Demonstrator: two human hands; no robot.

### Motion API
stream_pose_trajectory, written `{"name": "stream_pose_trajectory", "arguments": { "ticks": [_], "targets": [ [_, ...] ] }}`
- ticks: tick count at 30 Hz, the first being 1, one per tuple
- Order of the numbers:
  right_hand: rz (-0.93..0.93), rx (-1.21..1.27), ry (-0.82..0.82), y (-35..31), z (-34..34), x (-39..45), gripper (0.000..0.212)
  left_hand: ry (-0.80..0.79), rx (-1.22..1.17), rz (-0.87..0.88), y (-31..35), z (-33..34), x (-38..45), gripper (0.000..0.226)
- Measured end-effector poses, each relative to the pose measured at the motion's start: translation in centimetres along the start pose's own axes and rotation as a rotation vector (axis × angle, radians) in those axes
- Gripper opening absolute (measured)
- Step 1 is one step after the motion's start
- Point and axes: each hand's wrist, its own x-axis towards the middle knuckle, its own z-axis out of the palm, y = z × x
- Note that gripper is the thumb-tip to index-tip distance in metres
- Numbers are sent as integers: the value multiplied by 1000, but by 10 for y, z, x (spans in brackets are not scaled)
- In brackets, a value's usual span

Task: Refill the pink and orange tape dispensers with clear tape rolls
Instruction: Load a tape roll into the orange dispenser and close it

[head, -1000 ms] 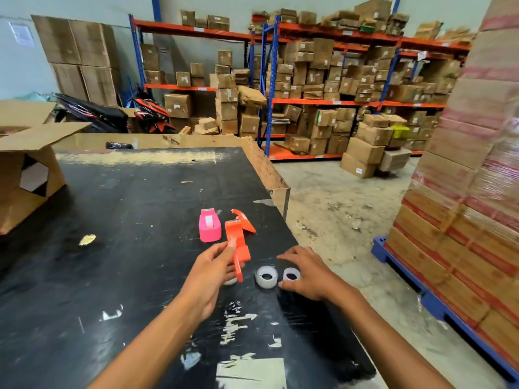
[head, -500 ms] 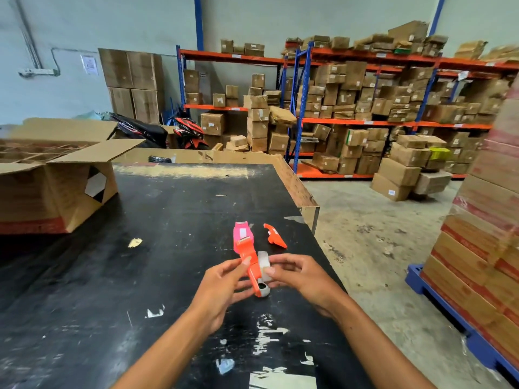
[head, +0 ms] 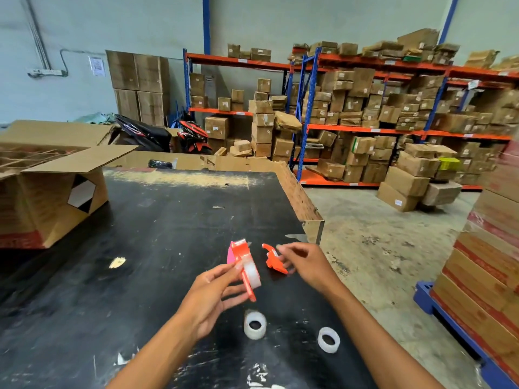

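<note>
Left hand (head: pixel 209 297): you hold the orange dispenser body (head: pixel 243 266) pinched in your fingers, a clear roll (head: pixel 252 272) seated in it.
Right hand (head: pixel 306 265): fingers close on the orange cover piece (head: pixel 273 261) on the black table (head: pixel 140 248); a firm grip cannot be confirmed.
Pink dispenser (head: pixel 230 255): sits just behind the orange body, mostly hidden; no roll visible.
Spare rolls: two clear rolls, near-left (head: pixel 254 324) and near-right (head: pixel 328 339), lie loose.
Progress: orange unit is loaded but uncovered; pink refill appears outstanding.
</note>
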Motion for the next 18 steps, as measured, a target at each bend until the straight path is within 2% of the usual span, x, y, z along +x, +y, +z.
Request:
{"name": "stream_pose_trajectory", "arguments": {
  "ticks": [5,7,10,12,16,18],
  "targets": [
    [92,-586,2,55,10,74,26,69,18,24,8,-9,34,28],
    [147,-687,-55,67,17,89,26,97,13,29,9,-10,43,26],
    [163,-696,-129,74,24,104,30,137,11,38,9,-10,53,28],
    [175,-519,-162,64,23,101,27,155,8,23,8,-10,58,28],
    [154,113,-269,29,8,75,29,152,-9,2,2,-8,68,29],
    [128,255,-370,18,1,59,32,126,16,-5,1,-5,71,33]
  ]
}}
